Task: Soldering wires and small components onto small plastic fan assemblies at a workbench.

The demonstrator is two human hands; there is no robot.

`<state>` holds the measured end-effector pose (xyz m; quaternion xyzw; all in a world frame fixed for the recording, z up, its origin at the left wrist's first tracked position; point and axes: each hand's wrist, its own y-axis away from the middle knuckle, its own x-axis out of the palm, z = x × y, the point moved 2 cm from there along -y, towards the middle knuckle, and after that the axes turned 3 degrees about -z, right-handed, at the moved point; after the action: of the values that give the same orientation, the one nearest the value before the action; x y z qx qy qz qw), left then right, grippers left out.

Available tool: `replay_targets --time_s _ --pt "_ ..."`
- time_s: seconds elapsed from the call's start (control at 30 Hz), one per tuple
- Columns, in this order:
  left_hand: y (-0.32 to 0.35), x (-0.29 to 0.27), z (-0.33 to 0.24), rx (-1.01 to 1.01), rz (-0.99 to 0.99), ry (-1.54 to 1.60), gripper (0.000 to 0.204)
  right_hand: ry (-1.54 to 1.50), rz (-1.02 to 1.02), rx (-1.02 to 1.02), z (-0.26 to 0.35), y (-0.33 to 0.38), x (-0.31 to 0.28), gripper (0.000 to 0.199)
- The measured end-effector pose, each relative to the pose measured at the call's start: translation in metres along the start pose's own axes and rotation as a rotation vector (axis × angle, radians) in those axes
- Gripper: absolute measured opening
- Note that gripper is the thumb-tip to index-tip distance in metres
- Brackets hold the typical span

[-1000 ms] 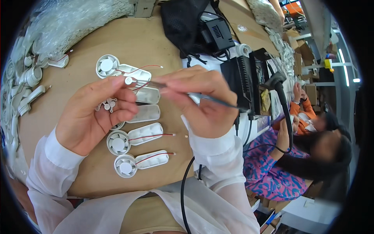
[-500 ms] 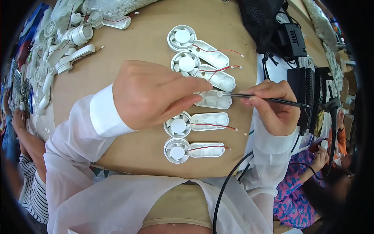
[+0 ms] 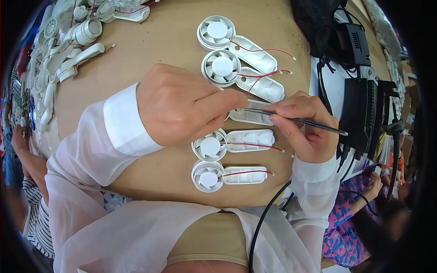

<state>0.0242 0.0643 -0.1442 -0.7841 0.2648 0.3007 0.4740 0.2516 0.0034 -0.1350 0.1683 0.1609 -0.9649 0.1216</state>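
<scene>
Hands meet over a white fan housing (image 3: 253,116) lying on a tan work table (image 3: 136,50), third in a column of five like units with red wires. The left hand (image 3: 182,109) is curled, thumb and forefinger pressed down on the housing's round end, which it hides entirely. The right hand (image 3: 304,129) pinches a thin dark soldering tool (image 3: 296,119), its tip laid across the handle part just beside the left fingertips. Whether the tip touches the plastic cannot be told. A heap of white fan parts (image 3: 59,50) lies at the table's left edge, bent by the lens. Dark equipment (image 3: 359,100) stands to the right.
</scene>
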Motion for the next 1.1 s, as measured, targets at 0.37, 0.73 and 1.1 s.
replay_targets --time_s 0.37,0.73,1.1 --pt "0.0003 0.0021 0.0010 -0.013 0.017 -0.016 0.032 -0.006 -0.089 -0.031 -0.0014 -0.0037 0.0037 0.015" --pt "-0.0001 0.0015 0.0004 0.080 0.067 -0.045 0.021 -0.068 -0.136 -0.003 -0.0005 -0.0011 0.0065 0.014" --pt "-0.0003 -0.0016 -0.0054 0.215 0.208 -0.213 0.021 0.008 -0.135 0.037 -0.0014 0.0004 0.0021 0.014"
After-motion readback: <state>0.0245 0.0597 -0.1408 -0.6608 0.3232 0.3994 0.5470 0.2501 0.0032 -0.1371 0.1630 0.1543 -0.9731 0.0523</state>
